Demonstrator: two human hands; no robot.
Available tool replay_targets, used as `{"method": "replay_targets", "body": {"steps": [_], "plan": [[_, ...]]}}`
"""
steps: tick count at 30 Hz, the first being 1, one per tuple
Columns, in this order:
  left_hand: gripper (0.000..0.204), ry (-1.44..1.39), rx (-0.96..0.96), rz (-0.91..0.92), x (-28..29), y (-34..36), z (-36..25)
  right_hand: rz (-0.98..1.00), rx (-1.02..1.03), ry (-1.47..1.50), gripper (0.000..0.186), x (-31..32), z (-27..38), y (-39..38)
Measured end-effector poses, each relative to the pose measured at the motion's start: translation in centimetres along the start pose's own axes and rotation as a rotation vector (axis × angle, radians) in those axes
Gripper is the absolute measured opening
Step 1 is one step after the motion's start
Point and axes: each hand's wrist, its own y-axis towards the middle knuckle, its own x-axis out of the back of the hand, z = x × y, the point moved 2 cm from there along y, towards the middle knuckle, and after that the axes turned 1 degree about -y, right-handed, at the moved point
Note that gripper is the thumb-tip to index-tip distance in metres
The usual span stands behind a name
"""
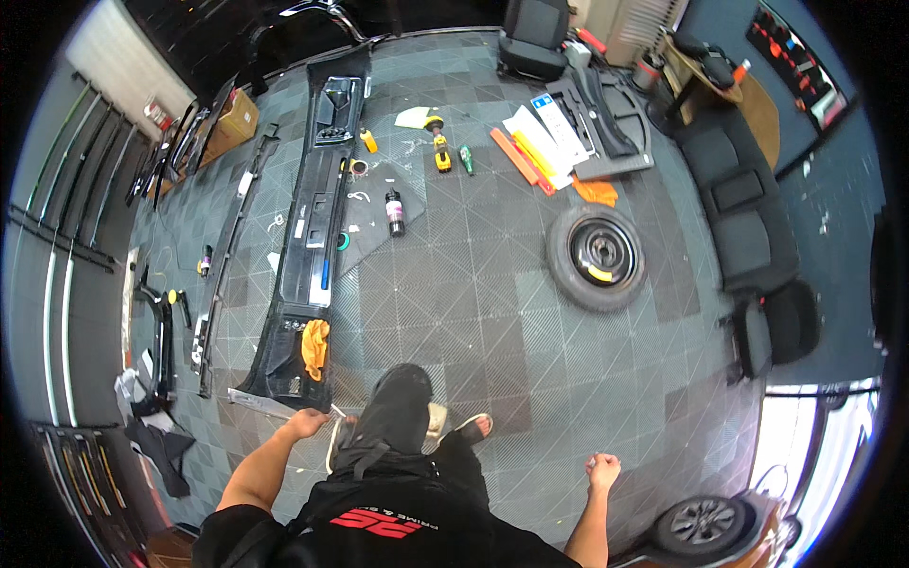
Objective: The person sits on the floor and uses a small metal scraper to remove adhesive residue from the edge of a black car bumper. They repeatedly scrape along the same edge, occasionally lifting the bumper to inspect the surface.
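My left hand [306,423] is closed, low on the left, beside the near end of a long black plastic car trim panel [317,222]. A thin white stick-like piece [338,410] juts from its fingers; its kind is too small to make out. An orange cloth [314,349] lies crumpled on the panel close to that hand. On the other side, my right hand [603,469] hangs over the floor in a loose fist, with nothing visible in it. The spare wheel [565,274] lies flat farther ahead.
A yellow cordless drill [441,151], a dark bottle [395,214] and a green-handled tool [466,159] lie on the tiled floor [473,312]. A narrow trim strip [227,256] runs along the left. A black seat [743,204] lines the right wall.
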Motion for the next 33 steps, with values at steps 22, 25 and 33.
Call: {"method": "replay_targets", "body": {"steps": [22,25,33], "plan": [[0.049,-0.210,-0.517,-0.452,46.6,44.9,-69.6,0.072,0.007,-0.307,0.015,-40.3,45.2,29.7],[0.050,-0.345,-0.570,-0.452,53.3,48.4,-82.6,0.041,-0.017,-0.282,0.017,-47.6,52.6,37.0],[0.042,-0.196,-0.167,-0.128,51.9,58.2,-80.5,0.202,0.073,-0.348,0.013,-66.1,76.8,59.8]]}}
